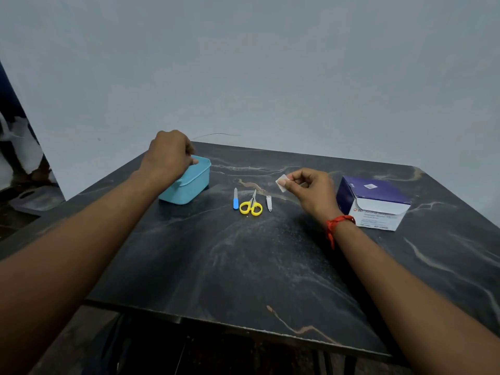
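Observation:
My right hand [311, 192] pinches a small white swab pad [281, 183] between thumb and fingers, a little above the dark marble table [243, 266]. My left hand [169, 155] hovers with curled fingers over the near rim of a light blue plastic box [193, 188] at the left; whether it holds anything is hidden. In a row between the hands lie a blue-handled nail file [235, 198], yellow-handled small scissors [251, 205] and a metal nail clipper [269, 203].
An opened purple and white swab carton [376, 204] stands at the right of the table. A grey wall rises just behind the table's far edge. A red thread is tied round my right wrist [338, 223].

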